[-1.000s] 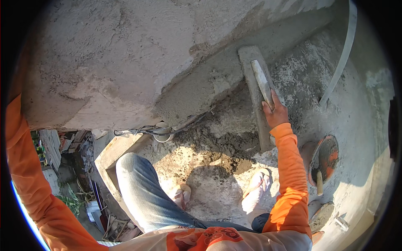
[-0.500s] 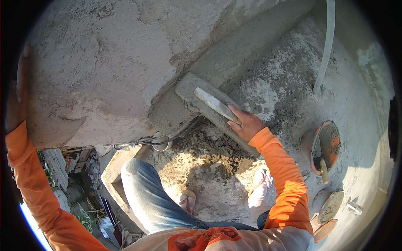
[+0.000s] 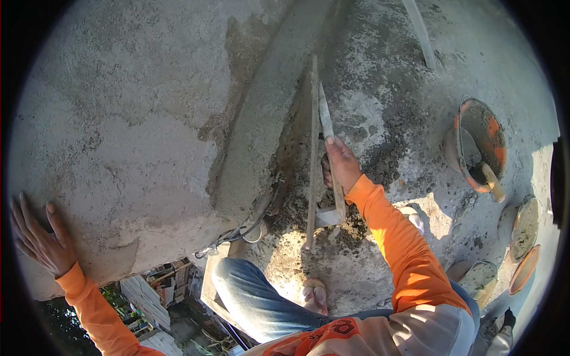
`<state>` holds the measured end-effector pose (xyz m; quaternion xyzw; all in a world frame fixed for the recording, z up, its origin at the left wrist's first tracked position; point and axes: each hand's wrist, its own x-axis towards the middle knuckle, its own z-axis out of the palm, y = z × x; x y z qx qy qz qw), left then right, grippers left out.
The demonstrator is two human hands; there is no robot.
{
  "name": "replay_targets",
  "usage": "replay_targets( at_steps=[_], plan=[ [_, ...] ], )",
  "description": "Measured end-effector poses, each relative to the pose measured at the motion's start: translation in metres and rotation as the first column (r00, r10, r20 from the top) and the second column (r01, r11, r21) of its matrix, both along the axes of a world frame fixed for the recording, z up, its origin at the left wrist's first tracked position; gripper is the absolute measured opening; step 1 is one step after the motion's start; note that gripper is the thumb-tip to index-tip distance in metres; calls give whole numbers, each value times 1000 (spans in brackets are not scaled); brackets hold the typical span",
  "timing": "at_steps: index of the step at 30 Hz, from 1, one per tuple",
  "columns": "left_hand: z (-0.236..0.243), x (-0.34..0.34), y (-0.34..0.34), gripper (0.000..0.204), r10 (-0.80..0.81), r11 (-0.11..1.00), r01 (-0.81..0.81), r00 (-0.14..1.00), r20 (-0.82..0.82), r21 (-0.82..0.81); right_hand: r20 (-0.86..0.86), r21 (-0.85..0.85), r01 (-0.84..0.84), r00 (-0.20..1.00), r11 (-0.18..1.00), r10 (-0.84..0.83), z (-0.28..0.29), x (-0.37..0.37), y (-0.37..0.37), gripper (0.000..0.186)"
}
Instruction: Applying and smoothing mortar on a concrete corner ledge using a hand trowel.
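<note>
My right hand (image 3: 344, 166) grips a plastering float (image 3: 313, 148) by its long pale handle. The float is turned on edge, so its flat board shows as a thin strip beside a wet mortar ledge (image 3: 252, 142). Whether the board touches the mortar is hard to see. My left hand (image 3: 43, 237) lies flat with fingers spread on the rough grey cement surface (image 3: 136, 130) at the left. Dark loose mortar (image 3: 356, 222) is strewn on the ground below the right hand.
A mortar-stained bucket (image 3: 496, 139) with a wooden-handled tool (image 3: 493, 183) stands at right. More containers (image 3: 525, 231) sit at lower right. Cables (image 3: 237, 233) hang by the ledge's near end. A pale pipe (image 3: 420, 32) rises at the top. Beyond the lower-left edge, debris lies below.
The float has gone from lying flat across the ledge's end to standing on edge, right of the ledge. The view has shifted, and my left hand now shows fully on the cement.
</note>
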<state>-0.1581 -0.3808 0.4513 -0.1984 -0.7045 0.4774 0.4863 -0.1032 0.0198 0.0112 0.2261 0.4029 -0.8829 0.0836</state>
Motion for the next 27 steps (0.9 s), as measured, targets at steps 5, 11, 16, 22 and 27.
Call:
replay_targets(
  at_steps=[5, 11, 16, 22, 27],
  plan=[
    [-15, 6, 32, 54, -99, 995, 99, 995, 21, 32, 76, -196, 172, 984, 965, -160, 35, -26, -66, 34],
    [-19, 8, 40, 55, -82, 996, 81, 996, 20, 30, 97, 46, 210, 972, 977, -214, 9, -60, -97, 68],
    [-16, 7, 35, 58, -52, 999, 52, 999, 13, 14, 45, 237, 287, 951, 928, -306, -5, -111, -85, 79],
    [-18, 6, 34, 58, -16, 1000, 16, 1000, -23, -2, 73, 197, 348, 927, 917, -368, 16, -158, -6, 75],
    [-22, 7, 41, 61, -62, 998, 62, 998, -4, 3, 236, 73, 358, 901, 931, -365, -3, -168, 6, 72]
  ],
)
